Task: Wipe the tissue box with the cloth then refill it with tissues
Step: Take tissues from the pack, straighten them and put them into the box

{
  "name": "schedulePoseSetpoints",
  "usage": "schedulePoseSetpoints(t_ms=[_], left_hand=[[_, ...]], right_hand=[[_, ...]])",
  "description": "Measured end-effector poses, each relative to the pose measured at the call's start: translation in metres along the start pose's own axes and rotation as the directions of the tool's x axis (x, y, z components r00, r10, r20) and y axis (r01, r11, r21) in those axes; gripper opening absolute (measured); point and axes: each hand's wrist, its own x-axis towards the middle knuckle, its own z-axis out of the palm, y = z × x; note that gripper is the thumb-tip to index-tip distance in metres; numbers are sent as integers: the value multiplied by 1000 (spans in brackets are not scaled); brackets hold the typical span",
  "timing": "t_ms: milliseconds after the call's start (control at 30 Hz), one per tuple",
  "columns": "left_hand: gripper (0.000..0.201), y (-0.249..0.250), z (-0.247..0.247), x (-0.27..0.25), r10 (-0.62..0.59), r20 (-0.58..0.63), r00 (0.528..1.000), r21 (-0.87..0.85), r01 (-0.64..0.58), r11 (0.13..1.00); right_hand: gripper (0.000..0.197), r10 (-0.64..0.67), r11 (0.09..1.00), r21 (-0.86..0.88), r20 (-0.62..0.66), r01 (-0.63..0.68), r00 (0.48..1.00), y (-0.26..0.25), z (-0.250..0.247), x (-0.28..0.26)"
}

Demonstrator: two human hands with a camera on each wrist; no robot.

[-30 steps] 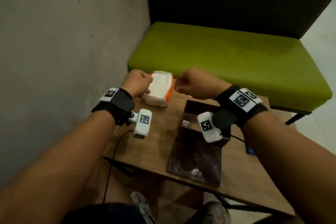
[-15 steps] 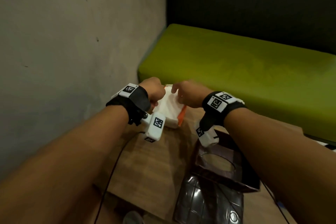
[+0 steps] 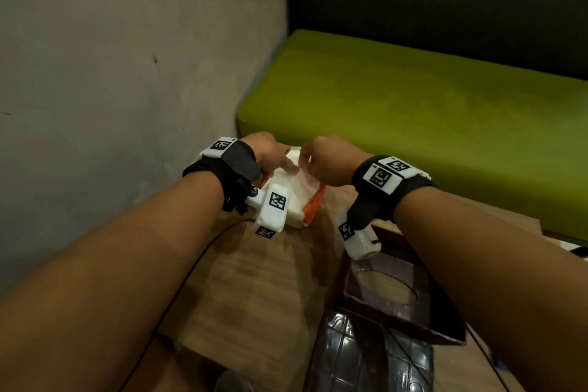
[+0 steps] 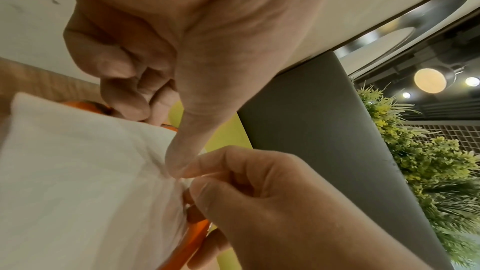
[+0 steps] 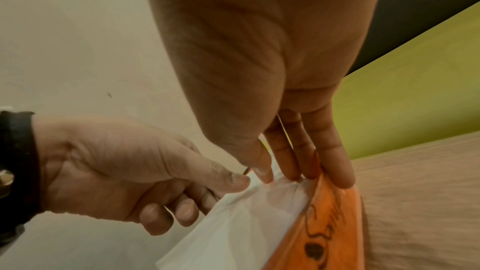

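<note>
Both hands pinching tissue pack wrapper

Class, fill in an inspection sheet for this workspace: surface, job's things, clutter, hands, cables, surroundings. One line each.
Surface: wooden table.
Job's things: orange-and-white tissue pack at the table's far edge; dark tissue box with an oval opening, lying near the right forearm; cloth not seen.
Clutter: dark glossy quilted item beside the box.
Hands: left hand and right hand both pinch the pack's white wrapper at its top.
Cables: black cable running from the left wrist off the table.
Surroundings: grey wall; green bench.
</note>
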Motion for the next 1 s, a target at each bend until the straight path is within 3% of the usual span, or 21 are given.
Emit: schedulePoseSetpoints(t_ms=[167,367,633,1000], left_hand=[[35,6,3,-16,45,31,999,34,-46,998],[25,3,10,-16,-30,61,998,-101,36,994],[30,4,14,-26,9,-8,1000,-177,-11,984],[20,-1,12,-30,31,15,999,-262,-26,965]], right_hand=[[28,18,999,30,12,-19,1000,1,2,-1],[30,32,998,47,14,-32,999,5,2,-5],[30,37,997,63,-30,-35,999,7,1,-10],[35,83,982,178,-146,-56,986,4,-4,-23]])
